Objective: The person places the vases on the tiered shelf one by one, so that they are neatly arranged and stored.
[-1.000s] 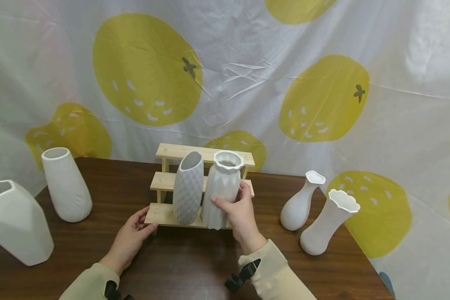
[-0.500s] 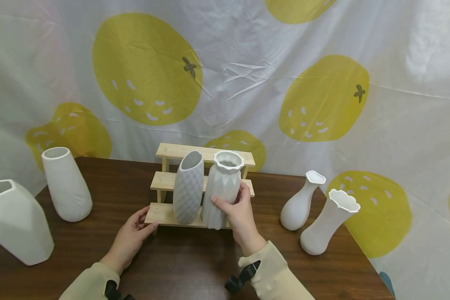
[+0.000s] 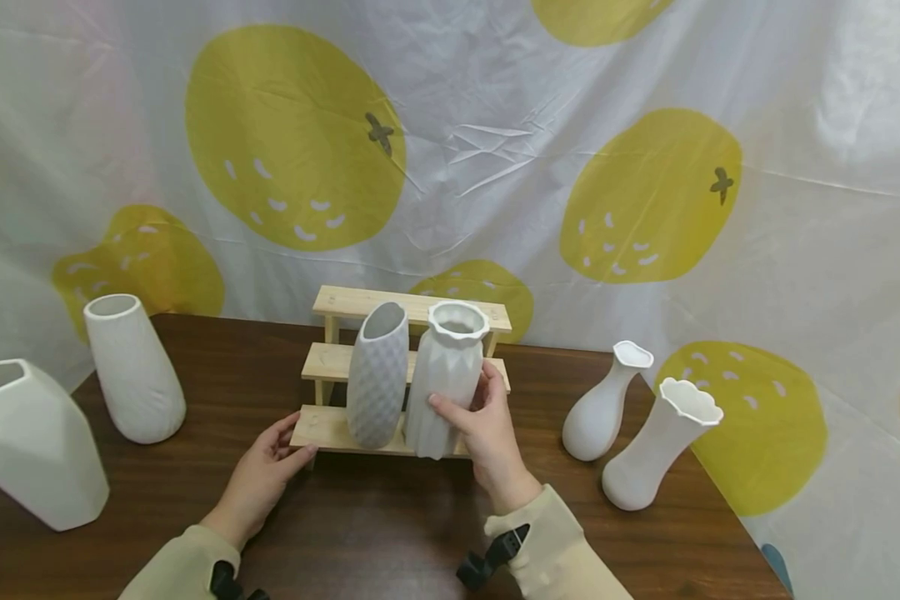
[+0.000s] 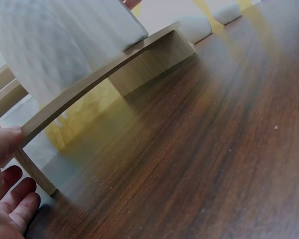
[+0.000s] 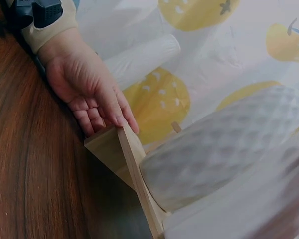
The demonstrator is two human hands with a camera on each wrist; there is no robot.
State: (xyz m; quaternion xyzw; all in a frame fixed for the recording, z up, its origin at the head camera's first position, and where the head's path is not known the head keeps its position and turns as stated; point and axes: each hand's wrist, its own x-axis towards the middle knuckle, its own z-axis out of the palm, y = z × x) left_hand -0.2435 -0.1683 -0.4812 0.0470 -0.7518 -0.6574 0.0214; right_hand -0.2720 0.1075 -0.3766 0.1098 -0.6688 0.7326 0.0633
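Observation:
A three-tier wooden plant stand [image 3: 322,427] rises in steps at mid-table. My left hand [image 3: 258,477] grips the left end of its lowest shelf; the thumb and forefinger meet the shelf end in the right wrist view, where that hand [image 5: 87,82] shows from the side. On this shelf a slanted-mouth vase [image 3: 377,379] with a quilted diamond surface stands upright. Right beside it is a white pleated vase [image 3: 442,379] with a scalloped rim, base at the shelf's front edge. My right hand [image 3: 491,429] holds it from the right, thumb in front, the other fingers mostly hidden behind.
Two white vases stand at the left: a faceted one [image 3: 41,450] and a tall tapered one [image 3: 135,375]. At the right are a narrow-necked vase [image 3: 596,412] and a flared one with a wavy rim [image 3: 652,458]. A lemon-print curtain [image 3: 480,200] hangs behind the brown table [image 3: 375,533].
My right wrist and thumb have shifted slightly to the right on the pleated vase. The left hand, stand and vases look unmoved.

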